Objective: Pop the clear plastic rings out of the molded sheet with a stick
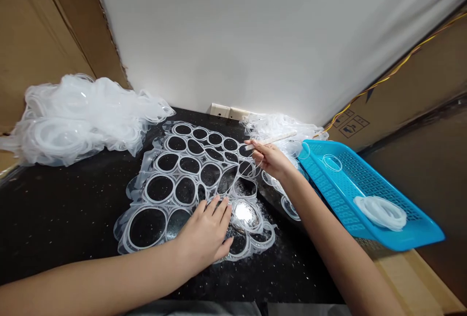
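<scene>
A translucent sheet of moulded rubber rings point(179, 163), with round openings of several sizes, lies on the black speckled worktop. My left hand point(204, 231) rests flat on its near part, fingers stretched out. Over the sheet's far right part, my right hand point(272, 160) is closed around a thin whitish stick point(277, 138), which points right. A thin strand of the sheet point(238, 172) is stretched up toward my right fingers. Whether they also pinch that strand, I cannot tell.
A blue plastic basket point(350, 199) at the right holds loose white rings point(381, 212). Crumpled translucent sheets point(83, 116) are heaped at the left. A tangle of ring scraps point(277, 126) lies at the back, near wall sockets point(229, 111). Cardboard point(408, 82) stands on the right.
</scene>
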Action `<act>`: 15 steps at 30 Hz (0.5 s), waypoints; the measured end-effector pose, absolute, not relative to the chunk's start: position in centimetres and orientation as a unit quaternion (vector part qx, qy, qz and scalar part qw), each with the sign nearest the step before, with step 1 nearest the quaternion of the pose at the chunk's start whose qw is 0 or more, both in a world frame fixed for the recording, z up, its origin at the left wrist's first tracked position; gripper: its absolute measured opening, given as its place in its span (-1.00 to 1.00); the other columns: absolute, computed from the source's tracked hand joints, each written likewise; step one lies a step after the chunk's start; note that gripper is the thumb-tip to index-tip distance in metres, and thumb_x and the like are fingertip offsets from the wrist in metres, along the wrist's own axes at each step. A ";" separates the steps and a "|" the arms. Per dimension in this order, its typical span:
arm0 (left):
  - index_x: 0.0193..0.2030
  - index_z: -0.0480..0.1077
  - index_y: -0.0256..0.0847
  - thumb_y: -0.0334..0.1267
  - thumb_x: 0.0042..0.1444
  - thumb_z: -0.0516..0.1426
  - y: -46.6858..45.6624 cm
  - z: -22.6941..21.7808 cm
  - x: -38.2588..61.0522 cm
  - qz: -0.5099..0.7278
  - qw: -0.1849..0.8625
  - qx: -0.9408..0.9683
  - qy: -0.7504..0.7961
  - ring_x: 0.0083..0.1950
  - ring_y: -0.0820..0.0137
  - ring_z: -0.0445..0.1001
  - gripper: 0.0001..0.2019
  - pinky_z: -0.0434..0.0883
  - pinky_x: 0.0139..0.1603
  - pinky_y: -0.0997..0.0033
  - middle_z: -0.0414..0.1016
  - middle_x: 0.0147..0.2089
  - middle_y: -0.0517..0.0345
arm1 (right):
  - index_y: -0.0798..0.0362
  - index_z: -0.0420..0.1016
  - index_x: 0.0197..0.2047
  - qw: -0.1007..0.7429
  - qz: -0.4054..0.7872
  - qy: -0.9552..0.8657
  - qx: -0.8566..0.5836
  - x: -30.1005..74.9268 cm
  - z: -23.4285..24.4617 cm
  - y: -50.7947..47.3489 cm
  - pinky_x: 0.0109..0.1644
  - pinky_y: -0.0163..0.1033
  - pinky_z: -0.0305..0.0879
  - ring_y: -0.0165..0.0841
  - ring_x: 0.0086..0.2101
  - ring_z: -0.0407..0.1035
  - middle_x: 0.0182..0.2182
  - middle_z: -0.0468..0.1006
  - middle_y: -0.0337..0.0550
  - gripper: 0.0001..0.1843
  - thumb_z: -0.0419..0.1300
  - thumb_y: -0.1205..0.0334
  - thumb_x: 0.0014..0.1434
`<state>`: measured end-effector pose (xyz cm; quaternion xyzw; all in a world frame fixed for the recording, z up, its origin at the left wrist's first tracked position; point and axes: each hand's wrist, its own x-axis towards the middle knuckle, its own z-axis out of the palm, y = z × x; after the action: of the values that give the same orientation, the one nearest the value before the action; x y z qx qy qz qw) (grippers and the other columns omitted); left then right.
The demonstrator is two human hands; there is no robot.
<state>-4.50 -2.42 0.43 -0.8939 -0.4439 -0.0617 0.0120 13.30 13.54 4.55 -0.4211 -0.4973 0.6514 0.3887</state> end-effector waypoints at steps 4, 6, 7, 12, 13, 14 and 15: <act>0.11 0.26 -0.41 -0.08 0.13 -0.03 -2.5 0.4 -4.4 -0.060 0.006 -0.892 -0.448 0.15 0.10 0.28 -0.49 0.31 -0.01 0.12 0.26 0.17 -0.16 | 0.13 0.42 -0.24 0.417 0.644 -0.482 -0.424 14.0 4.7 14.0 -0.65 -0.45 -0.35 -0.64 -0.71 -0.23 -0.76 -0.01 -0.52 -0.57 0.28 0.01 -0.11; 0.11 0.26 -0.42 -0.09 0.13 -0.02 -2.4 0.6 -4.4 -0.061 0.000 -0.892 -0.447 0.15 0.08 0.27 -0.50 0.32 -0.01 0.10 0.26 0.17 -0.18 | 0.13 0.43 -0.22 0.423 0.635 -0.488 -0.424 13.6 4.4 13.7 -0.66 -0.44 -0.36 -0.64 -0.72 -0.24 -0.77 -0.01 -0.52 -0.57 0.26 -0.01 -0.09; 0.10 0.27 -0.43 -0.10 0.13 -0.01 -2.3 0.8 -4.5 -0.064 -0.007 -0.894 -0.444 0.15 0.08 0.27 -0.51 0.32 -0.01 0.09 0.27 0.16 -0.19 | 0.14 0.44 -0.22 0.406 0.632 -0.505 -0.426 13.2 4.2 13.3 -0.66 -0.43 -0.35 -0.64 -0.73 -0.21 -0.78 0.03 -0.51 -0.57 0.25 -0.02 -0.06; 0.02 0.35 -0.31 -0.19 0.20 -0.05 -0.5 3.0 -6.3 -0.110 -0.057 -0.908 -0.401 0.08 0.27 0.37 -0.65 0.37 -0.03 0.29 0.43 0.05 0.01 | 0.15 0.51 -0.17 0.208 0.544 -0.702 -0.411 10.8 3.6 11.1 -0.61 -0.40 -0.04 -0.55 -0.65 0.12 -0.58 0.46 -0.20 -0.56 0.11 -0.05 0.08; 0.03 0.35 -0.29 -0.20 0.21 -0.07 0.0 3.5 -6.8 -0.128 -0.055 -0.906 -0.400 0.08 0.31 0.37 -0.66 0.35 0.00 0.33 0.43 0.05 0.05 | 0.13 0.52 -0.17 0.199 0.515 -0.729 -0.405 10.5 3.7 10.8 -0.54 -0.38 0.08 -0.51 -0.57 0.22 -0.49 0.51 -0.14 -0.57 0.10 -0.04 0.10; 0.03 0.34 -0.28 -0.21 0.22 -0.08 0.5 3.9 -7.3 -0.143 -0.047 -0.902 -0.405 0.10 0.33 0.35 -0.66 0.32 0.04 0.34 0.42 0.06 0.06 | 0.11 0.52 -0.16 0.196 0.489 -0.749 -0.402 10.4 3.9 10.7 -0.45 -0.35 0.17 -0.46 -0.47 0.31 -0.39 0.54 -0.11 -0.59 0.10 -0.02 0.10; 0.04 0.33 -0.30 -0.20 0.23 -0.08 1.0 4.2 -7.9 -0.147 -0.035 -0.897 -0.415 0.11 0.32 0.33 -0.65 0.30 0.07 0.33 0.40 0.08 0.04 | 0.09 0.53 -0.17 0.193 0.466 -0.763 -0.404 10.5 4.2 10.6 -0.34 -0.32 0.22 -0.41 -0.37 0.35 -0.31 0.54 -0.09 -0.62 0.11 -0.01 0.10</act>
<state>-7.87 0.97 4.24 -0.8971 -0.4150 -0.1471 -0.0351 10.49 10.58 4.21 -0.4037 -0.7633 0.4659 0.1932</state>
